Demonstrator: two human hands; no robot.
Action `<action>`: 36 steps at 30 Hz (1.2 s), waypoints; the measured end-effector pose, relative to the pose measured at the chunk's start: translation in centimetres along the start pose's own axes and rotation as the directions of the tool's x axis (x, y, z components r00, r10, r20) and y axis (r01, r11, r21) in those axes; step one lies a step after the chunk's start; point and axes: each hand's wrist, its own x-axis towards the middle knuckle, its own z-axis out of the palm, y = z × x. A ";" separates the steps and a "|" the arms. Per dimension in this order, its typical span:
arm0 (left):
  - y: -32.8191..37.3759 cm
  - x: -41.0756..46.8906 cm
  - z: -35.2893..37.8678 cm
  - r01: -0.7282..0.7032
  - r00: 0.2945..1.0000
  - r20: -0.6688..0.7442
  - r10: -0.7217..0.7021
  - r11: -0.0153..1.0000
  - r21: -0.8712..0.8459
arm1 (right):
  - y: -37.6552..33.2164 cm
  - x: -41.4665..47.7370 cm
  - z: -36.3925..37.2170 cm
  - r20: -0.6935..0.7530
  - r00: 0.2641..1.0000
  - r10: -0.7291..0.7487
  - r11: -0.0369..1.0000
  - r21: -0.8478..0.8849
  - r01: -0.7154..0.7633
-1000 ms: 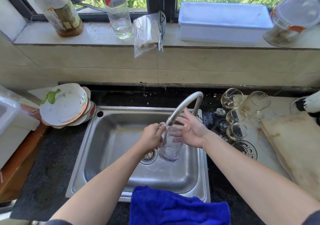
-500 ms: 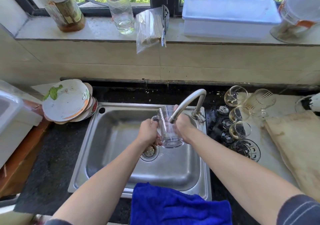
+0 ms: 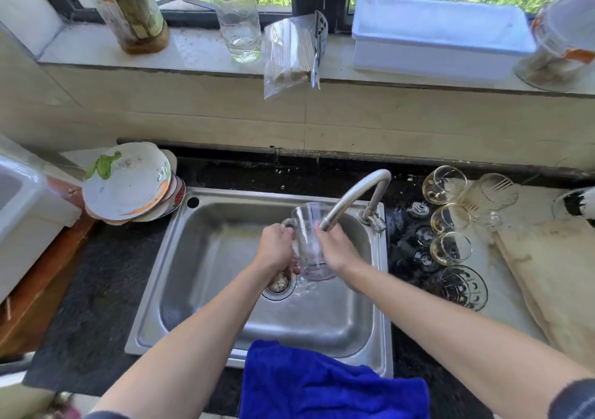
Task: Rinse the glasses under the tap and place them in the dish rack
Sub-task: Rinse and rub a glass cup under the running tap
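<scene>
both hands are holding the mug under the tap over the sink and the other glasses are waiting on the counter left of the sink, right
Not quite. The other glasses wait on the counter to the right of the sink, not the left, as the head view shows. The rest holds: the left hand and right hand hold the mug under the tap.

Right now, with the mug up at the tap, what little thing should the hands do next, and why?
Probably turn the mug slowly under the tap. The left hand grips its handle, the right hand holds its side, and its rim sits right at the spout over the sink, so turning should let water reach all round inside.
</scene>
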 end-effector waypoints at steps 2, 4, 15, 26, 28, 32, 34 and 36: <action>0.4 -1.0 1.0 -0.022 0.996 0.087 0.020 1.000 0.021 | -1.3 3.2 -1.5 -0.102 0.990 0.099 0.991 0.099 -0.089; 0.5 -1.3 1.5 -0.028 0.994 0.102 0.025 0.999 0.035 | -1.2 3.7 -1.9 -0.164 0.981 0.101 0.994 0.050 -0.094; 1.1 -0.7 0.5 -0.103 0.994 0.044 0.097 0.981 0.165 | -0.3 0.1 -1.2 -0.056 0.995 -0.078 0.904 -0.424 0.047; 0.5 0.5 -1.7 -0.153 0.988 0.077 0.136 0.945 0.289 | 2.3 -2.6 -2.1 0.318 0.863 -0.393 0.556 -0.666 0.498; 0.3 0.5 -1.9 -0.152 0.988 0.079 0.134 0.943 0.296 | 2.8 -2.0 -2.7 0.357 0.837 -0.415 0.502 -0.677 0.538; 0.3 0.7 -1.6 -0.164 0.986 0.091 0.143 0.942 0.293 | 2.2 0.0 -2.9 0.296 0.777 -0.556 0.406 -0.719 0.564; 0.2 1.1 -2.0 -0.160 0.987 0.077 0.144 0.943 0.290 | 4.2 -1.6 -2.2 0.429 0.622 -0.655 0.286 -0.622 0.729; 0.0 1.4 -2.5 -0.125 0.992 0.047 0.116 0.955 0.269 | 5.4 -3.0 -2.3 0.511 0.522 -0.683 0.238 -0.521 0.820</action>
